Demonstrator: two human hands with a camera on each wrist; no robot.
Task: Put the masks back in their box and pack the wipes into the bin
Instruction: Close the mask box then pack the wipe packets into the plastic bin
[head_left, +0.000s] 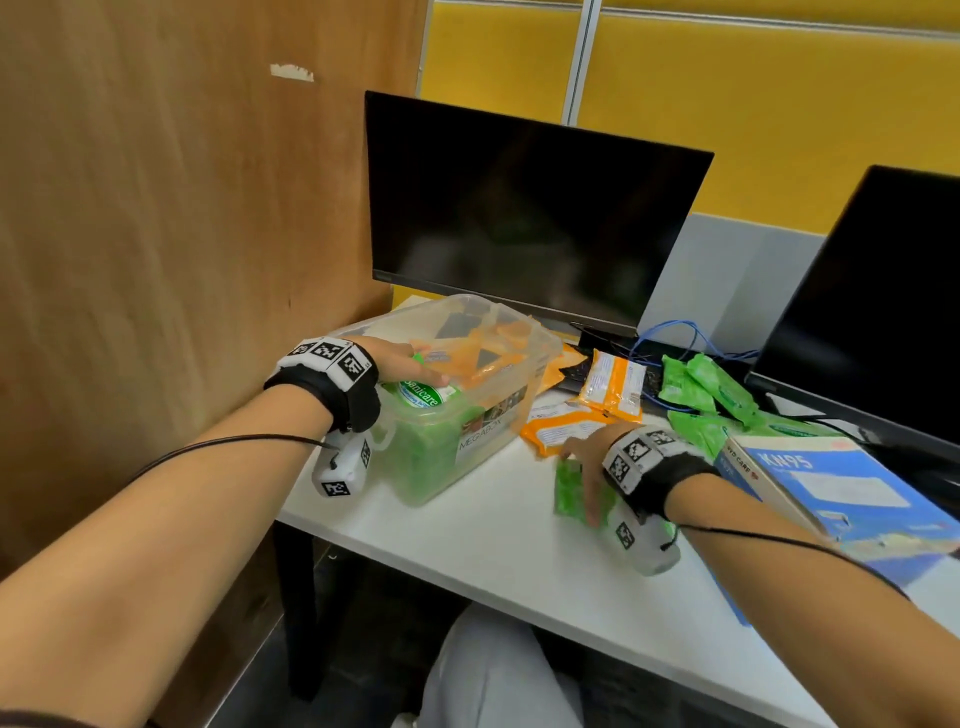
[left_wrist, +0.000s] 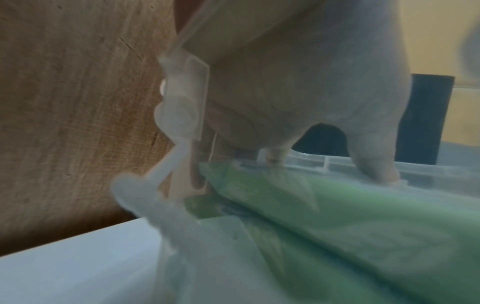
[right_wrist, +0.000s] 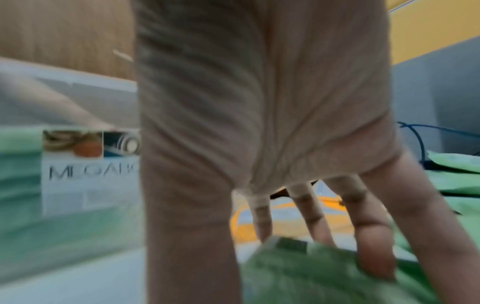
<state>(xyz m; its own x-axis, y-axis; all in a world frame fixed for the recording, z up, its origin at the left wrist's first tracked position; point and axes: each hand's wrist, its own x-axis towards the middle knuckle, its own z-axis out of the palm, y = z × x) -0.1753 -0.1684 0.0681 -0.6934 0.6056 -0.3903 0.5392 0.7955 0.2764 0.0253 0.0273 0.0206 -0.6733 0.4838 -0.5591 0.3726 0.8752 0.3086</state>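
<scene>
Right hand (head_left: 592, 457) grips green wipes pack (head_left: 569, 491) on bench (head_left: 493, 530), just right of bin (head_left: 519, 410). Left hand (head_left: 395, 358) lies on Sanicare pack (head_left: 421, 397) inside the bin; cannot tell if it grips. Best to lift over the rim and lay the pack flat.

The clear bin (head_left: 498, 431), labelled MEGABOX, stands open at desk left, holding green wipes (head_left: 421, 457), a Sanicare-labelled top pack (head_left: 421, 397) and orange wipes (head_left: 483, 358); loose orange packs (head_left: 613, 384), loose green packs (head_left: 711, 389) and a nearer front pack (head_left: 569, 491) lie to its right, beside the flat blue KN95 mask box (head_left: 831, 488).
</scene>
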